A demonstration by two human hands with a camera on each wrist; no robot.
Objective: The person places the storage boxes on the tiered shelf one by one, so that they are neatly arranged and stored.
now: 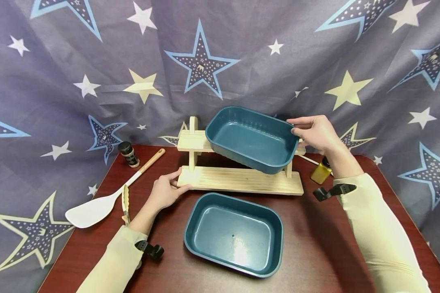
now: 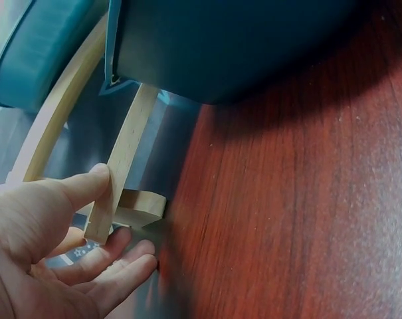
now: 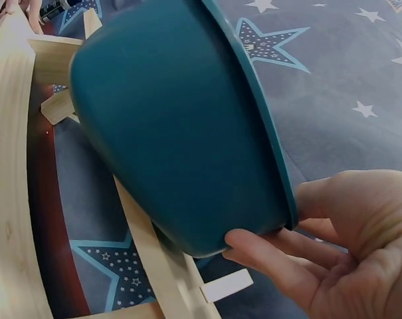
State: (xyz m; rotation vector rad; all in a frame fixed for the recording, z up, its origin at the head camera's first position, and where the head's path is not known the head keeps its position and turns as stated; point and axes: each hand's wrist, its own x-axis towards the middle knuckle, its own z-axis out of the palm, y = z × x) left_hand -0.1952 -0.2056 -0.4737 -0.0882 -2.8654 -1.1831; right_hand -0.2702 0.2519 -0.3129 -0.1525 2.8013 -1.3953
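Note:
A two-tier wooden rack (image 1: 238, 180) stands near the back of the table. My left hand (image 1: 166, 190) grips the left end of its lower shelf; in the left wrist view the thumb lies on one face of the board (image 2: 124, 149), with fingers beyond it. My right hand (image 1: 313, 131) pinches the right rim of a teal rectangular bin (image 1: 251, 142), which is tilted at the upper shelf (image 1: 194, 141). From the right wrist view, the bin's outer wall (image 3: 167, 126) hides part of the rack. A second teal bin (image 1: 234, 236) sits on the table in front.
Left of the rack lie a white spatula (image 1: 95, 209) with a wooden handle, tongs (image 1: 125, 201) partly behind the left arm, and a black-capped spice jar (image 1: 129, 154). A yellow bottle (image 1: 320, 173) stands by the right arm. Star-patterned cloth (image 1: 242, 61) hangs behind the table.

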